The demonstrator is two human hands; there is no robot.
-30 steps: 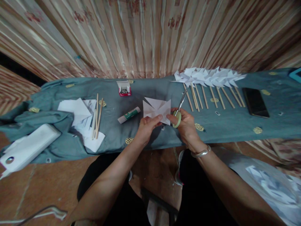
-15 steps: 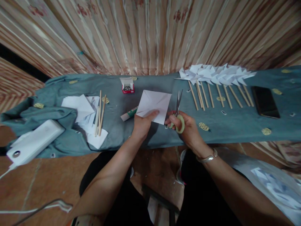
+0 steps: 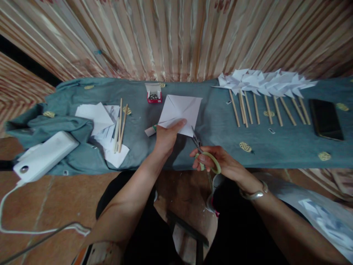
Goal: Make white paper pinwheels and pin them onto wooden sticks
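Note:
My left hand (image 3: 165, 138) pinches the near edge of a white creased paper square (image 3: 180, 112) and holds it up over the teal cloth (image 3: 215, 136). My right hand (image 3: 220, 165) grips green-handled scissors (image 3: 205, 156), fingers through the loops. The blades point up and left, their tips at the paper's lower right corner. A glue stick (image 3: 150, 130) lies partly hidden behind my left hand and the paper.
A row of white paper pinwheels on wooden sticks (image 3: 264, 92) lies at the right, a black phone (image 3: 327, 119) beyond it. A small red box of pins (image 3: 153, 95) sits at the back. Paper scraps and sticks (image 3: 110, 125) lie left, beside a white device (image 3: 44, 156) with a cable.
The paper has been turned and lifted in my left hand. My right hand drew the scissors back toward me and swung the blades to the paper's lower corner.

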